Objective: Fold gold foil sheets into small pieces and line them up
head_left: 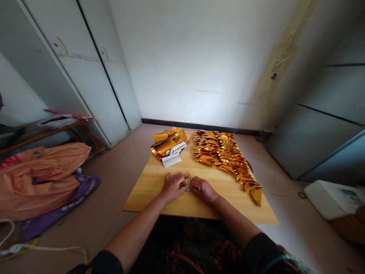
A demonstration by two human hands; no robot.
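Observation:
My left hand [173, 186] and my right hand [203, 189] meet near the front of a wooden board [228, 211]. Between them lies a small sheet of gold foil paper [188, 184], its pale back facing up and a bit of gold showing at the far edge. Fingers of both hands are curled in and pressed on the sheet, partly hiding it. Beyond my left hand is a loose pile of gold foil paper sheets [171, 142], some with white backs up. Rows of folded gold paper pieces [219, 152] cover the board's right side.
A white wall [194, 68] stands behind the board. On the left are a grey cabinet [94, 76], an orange sack [42, 175], a purple bag [65, 205] and a pale cord [57, 248]. A white box [330, 198] and a grey refrigerator-like unit [310, 140] stand at the right.

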